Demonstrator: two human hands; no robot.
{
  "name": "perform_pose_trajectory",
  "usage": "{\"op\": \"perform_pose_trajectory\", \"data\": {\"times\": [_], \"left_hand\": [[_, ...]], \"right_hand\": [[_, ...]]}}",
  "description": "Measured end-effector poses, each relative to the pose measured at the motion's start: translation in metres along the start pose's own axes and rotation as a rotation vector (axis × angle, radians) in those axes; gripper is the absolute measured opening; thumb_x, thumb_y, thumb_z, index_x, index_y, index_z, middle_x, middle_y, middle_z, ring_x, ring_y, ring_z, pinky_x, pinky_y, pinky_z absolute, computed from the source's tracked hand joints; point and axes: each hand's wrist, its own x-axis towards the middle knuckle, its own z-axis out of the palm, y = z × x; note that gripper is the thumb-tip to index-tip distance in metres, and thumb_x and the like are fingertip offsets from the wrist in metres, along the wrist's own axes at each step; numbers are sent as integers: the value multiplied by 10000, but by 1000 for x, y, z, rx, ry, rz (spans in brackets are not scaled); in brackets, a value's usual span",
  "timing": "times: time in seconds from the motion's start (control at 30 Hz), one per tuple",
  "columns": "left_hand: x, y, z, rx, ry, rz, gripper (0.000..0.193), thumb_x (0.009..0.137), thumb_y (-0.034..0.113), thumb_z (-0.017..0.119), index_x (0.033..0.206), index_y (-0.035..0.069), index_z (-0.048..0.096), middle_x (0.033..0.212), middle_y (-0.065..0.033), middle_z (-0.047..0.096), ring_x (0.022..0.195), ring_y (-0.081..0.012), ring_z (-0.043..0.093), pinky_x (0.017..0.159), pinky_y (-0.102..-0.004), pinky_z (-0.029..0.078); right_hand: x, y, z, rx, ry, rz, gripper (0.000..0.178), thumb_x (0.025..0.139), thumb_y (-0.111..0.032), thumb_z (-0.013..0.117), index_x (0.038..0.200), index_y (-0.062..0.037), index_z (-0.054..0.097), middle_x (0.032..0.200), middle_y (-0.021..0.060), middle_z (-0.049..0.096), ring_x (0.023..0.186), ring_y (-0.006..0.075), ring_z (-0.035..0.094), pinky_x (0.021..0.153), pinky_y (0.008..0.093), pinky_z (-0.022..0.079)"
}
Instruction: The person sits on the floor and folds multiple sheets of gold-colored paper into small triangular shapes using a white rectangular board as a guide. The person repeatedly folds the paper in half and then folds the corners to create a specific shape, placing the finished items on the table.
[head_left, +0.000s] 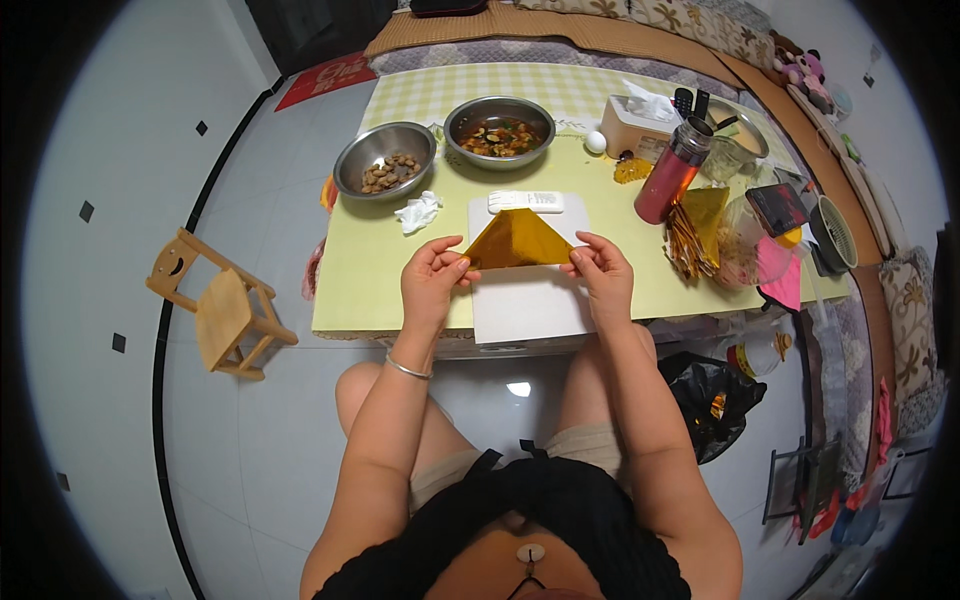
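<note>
Both our hands, left hand (432, 272) and right hand (600, 272), pinch the gold paper triangle's (517, 241) bottom corners above the white board (528, 305), remote (526, 202) just beyond.

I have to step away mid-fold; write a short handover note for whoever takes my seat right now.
Left hand: pinches the left corner of the gold foil paper triangle.
Right hand: pinches its right corner.
Paper is held over the white sheet on the pale yellow table.
Done: paper is folded to a triangle.
Left: further folds; folded gold pieces lie to the right.
</note>
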Motion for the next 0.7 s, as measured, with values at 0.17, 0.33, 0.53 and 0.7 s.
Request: {"op": "perform_pose_trajectory", "data": {"times": [0.17,0.33,0.53,0.7], "left_hand": [[-2,1,-6,88,-71,14,290,925,-51,654,1212,-36,689,932,-98,710,775,-169,717,690,-245,580],[-4,6,-6,197,-60,-78,141,922,-36,669,1049,-57,726,858,-101,733,726,-148,716,620,-224,547],[-15,12,-3,248,-68,-95,74,910,-27,681,972,-55,711,826,-104,730,637,-155,701,566,-228,529],[-17,10,-9,258,-127,-176,90,866,-24,733,954,-44,733,813,-86,726,664,-126,683,596,-217,518]], "right_hand": [[-4,-6,-13,-127,-144,225,155,963,-42,666,1090,39,702,898,76,725,679,97,667,583,208,506],[-14,-13,-11,-292,-143,85,93,949,-55,682,964,27,724,798,28,695,588,58,586,534,194,455],[-22,-19,-14,-347,-90,-4,89,929,-59,693,905,21,723,698,5,651,526,39,521,482,207,427],[-27,-26,-18,-385,-100,-37,80,923,-57,697,900,12,731,702,3,659,523,36,513,481,207,423]]}}
